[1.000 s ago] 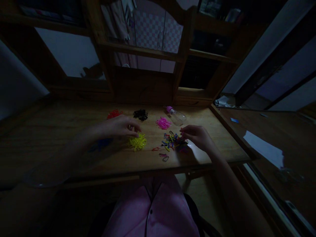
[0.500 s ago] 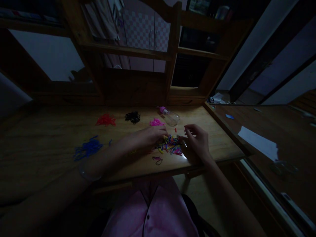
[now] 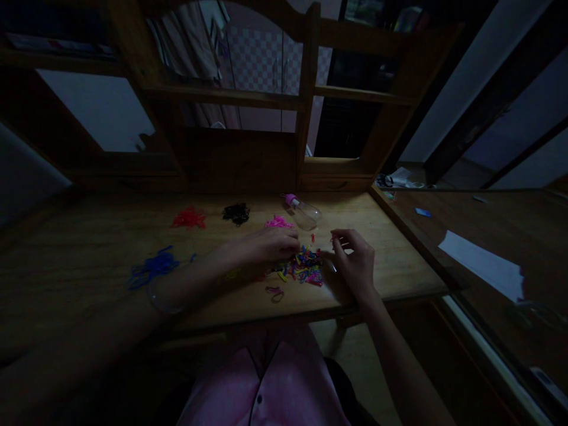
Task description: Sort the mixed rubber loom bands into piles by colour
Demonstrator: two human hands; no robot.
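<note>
A mixed pile of small coloured loops, which look like rubber bands, lies on the wooden desk between my hands. My left hand is over the pile's left edge, fingers bent and closed; whatever they hold is hidden. To the right of the pile, my right hand has thumb and forefinger pinched, with a hint of red at the tips too small to name. A single red loop lies just behind the pile. Nearer the front edge are a few loose loops. A pink heap sits behind my left hand.
Separate heaps of red, black and blue loops lie to the left. Some yellow loops are beside my left forearm. A clear bulb-shaped bottle with a pink cap lies behind the pile. Wooden shelving rises at the back.
The view has shifted slightly. My left hand stays at the left edge of the pile, its fingers drawn in more. My right hand stays pinched beside it.
</note>
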